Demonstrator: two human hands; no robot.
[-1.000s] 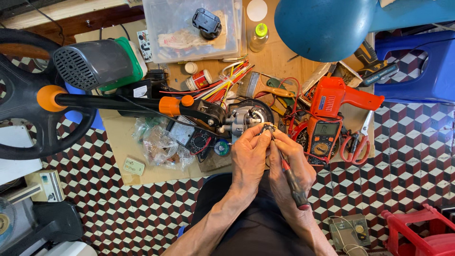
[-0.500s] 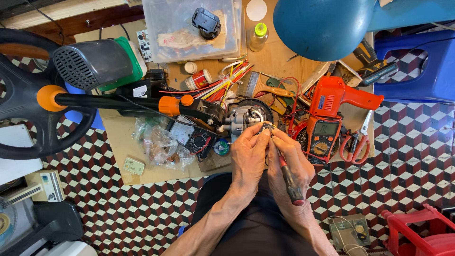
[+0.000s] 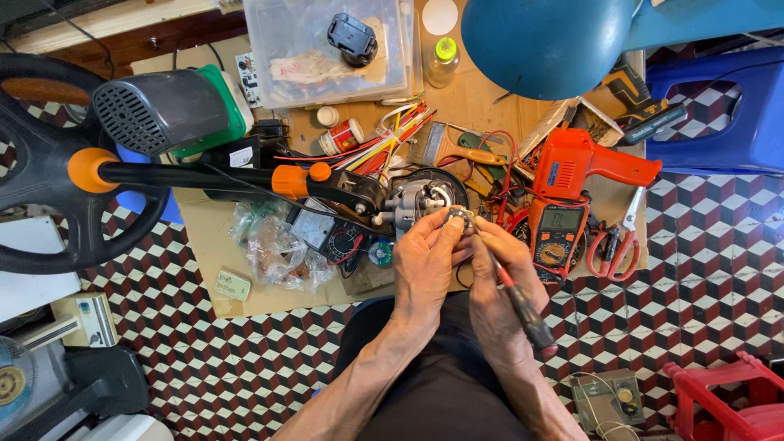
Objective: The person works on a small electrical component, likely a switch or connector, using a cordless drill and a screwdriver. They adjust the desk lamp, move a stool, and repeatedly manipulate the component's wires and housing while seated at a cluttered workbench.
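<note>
small round metal part (image 3: 459,219) | pinched at fingertips, beside motor | screwdriver (image 3: 523,306) | red-black handle, tip at part

An orange multimeter (image 3: 557,230) lies just right of the hands, its small rectangular grey screen facing up, beside an orange drill (image 3: 581,163) with a small blue label. A red-and-white labelled tin (image 3: 343,136) lies near a clear plastic box (image 3: 331,45) at the top. Crinkled clear plastic bags (image 3: 273,245) sit left of the hands.

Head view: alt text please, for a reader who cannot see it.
Two bare hands work on a small metal part at a cluttered cardboard mat: the left hand pinches it, and the right hand holds a screwdriver to it.
</note>
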